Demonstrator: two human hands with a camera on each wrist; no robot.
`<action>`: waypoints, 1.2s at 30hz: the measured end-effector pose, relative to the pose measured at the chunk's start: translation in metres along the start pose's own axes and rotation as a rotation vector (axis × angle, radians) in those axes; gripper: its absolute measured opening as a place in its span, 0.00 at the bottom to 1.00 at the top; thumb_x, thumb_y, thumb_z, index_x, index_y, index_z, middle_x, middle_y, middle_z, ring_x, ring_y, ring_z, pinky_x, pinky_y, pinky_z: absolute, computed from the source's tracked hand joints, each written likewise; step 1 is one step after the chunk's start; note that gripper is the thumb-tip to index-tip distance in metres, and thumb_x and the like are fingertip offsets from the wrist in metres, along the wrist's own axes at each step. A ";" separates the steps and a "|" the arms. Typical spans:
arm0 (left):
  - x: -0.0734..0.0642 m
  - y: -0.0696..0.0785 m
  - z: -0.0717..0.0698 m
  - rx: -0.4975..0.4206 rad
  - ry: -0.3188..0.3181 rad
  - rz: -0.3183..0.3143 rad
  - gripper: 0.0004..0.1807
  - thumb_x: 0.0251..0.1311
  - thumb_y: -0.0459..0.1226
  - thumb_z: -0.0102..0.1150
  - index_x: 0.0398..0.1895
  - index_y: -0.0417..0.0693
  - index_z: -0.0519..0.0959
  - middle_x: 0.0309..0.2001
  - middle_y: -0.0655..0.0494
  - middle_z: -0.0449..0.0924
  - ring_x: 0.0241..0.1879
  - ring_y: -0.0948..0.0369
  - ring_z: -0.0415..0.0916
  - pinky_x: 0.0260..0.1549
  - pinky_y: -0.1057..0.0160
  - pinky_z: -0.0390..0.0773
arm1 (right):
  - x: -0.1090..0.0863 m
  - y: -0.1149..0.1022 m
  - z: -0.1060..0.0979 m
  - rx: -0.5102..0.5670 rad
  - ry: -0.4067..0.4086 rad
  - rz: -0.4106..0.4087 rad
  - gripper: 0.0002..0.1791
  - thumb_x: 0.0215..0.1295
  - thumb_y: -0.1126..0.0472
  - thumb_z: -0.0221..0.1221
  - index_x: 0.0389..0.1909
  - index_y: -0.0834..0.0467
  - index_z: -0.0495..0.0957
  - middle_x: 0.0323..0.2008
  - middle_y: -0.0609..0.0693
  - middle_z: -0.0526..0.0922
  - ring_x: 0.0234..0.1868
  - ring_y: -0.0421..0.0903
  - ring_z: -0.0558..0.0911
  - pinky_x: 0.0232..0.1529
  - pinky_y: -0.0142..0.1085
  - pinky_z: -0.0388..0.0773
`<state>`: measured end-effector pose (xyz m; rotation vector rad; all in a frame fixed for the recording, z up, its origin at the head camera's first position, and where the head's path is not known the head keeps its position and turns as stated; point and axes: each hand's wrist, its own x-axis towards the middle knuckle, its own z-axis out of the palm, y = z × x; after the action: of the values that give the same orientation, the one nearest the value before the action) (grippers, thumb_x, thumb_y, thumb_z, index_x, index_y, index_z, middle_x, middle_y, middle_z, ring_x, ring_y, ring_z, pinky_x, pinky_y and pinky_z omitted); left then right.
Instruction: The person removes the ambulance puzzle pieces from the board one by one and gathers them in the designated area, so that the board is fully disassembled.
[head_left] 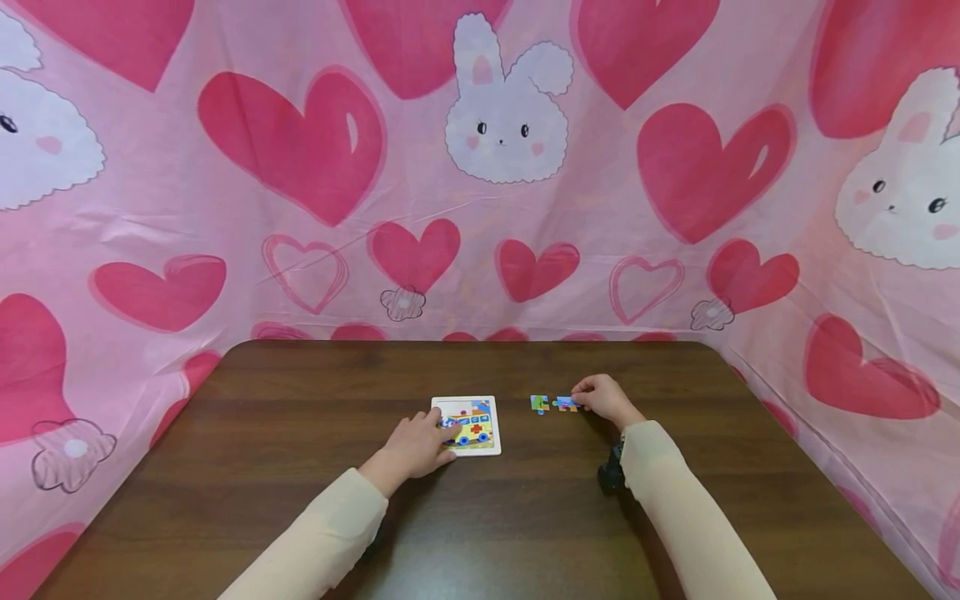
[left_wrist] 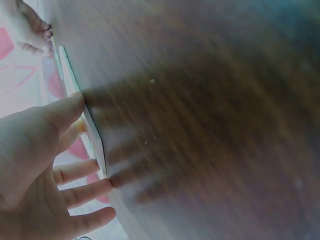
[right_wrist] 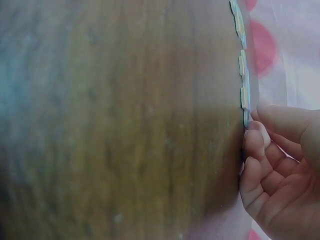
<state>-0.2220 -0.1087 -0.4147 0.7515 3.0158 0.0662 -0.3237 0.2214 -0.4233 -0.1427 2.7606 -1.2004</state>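
Note:
A square jigsaw board [head_left: 487, 451] with a white frame lies mid-table, showing a yellow ambulance and a pale unfilled patch at its upper left. My left hand [head_left: 416, 443] rests on the board's left side; its fingers look fairly straight and spread in the left wrist view, with the thumb [left_wrist: 72, 107] against the edge. Right of the board, my right hand [head_left: 606, 398] pinches the right end of a blue puzzle piece [head_left: 564, 404], which lies flat. Its fingertips partly cover that piece. A green puzzle piece [head_left: 537, 402] sits just left of the blue one.
The brown wooden table [head_left: 510, 533] has rounded far corners. Behind it hangs a pink cloth [head_left: 480, 208] printed with hearts and rabbits. A black wrist camera [head_left: 611, 471] sits under the right cuff.

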 end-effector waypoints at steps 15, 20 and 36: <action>-0.001 -0.001 0.000 -0.026 -0.001 -0.012 0.27 0.55 0.51 0.60 0.59 0.55 0.73 0.52 0.42 0.68 0.45 0.49 0.68 0.44 0.48 0.69 | 0.004 -0.050 0.005 0.092 0.014 -0.207 0.13 0.60 0.66 0.59 0.44 0.70 0.75 0.27 0.54 0.76 0.27 0.46 0.76 0.31 0.39 0.75; -0.001 0.000 0.000 -0.025 0.003 -0.004 0.27 0.55 0.50 0.60 0.59 0.55 0.73 0.51 0.42 0.68 0.44 0.49 0.68 0.44 0.48 0.69 | 0.002 -0.073 0.020 0.101 -0.034 -0.286 0.15 0.60 0.66 0.60 0.46 0.69 0.74 0.26 0.52 0.75 0.26 0.45 0.74 0.30 0.39 0.74; 0.002 -0.001 0.001 -0.023 -0.022 -0.015 0.27 0.56 0.51 0.59 0.60 0.57 0.72 0.53 0.42 0.67 0.45 0.49 0.67 0.45 0.48 0.68 | 0.002 -0.097 0.077 0.061 -0.245 -0.313 0.10 0.59 0.67 0.60 0.41 0.64 0.77 0.26 0.50 0.74 0.26 0.46 0.73 0.29 0.36 0.74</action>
<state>-0.2238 -0.1086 -0.4156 0.7228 2.9941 0.0909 -0.3100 0.0998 -0.4038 -0.6888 2.5472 -1.2361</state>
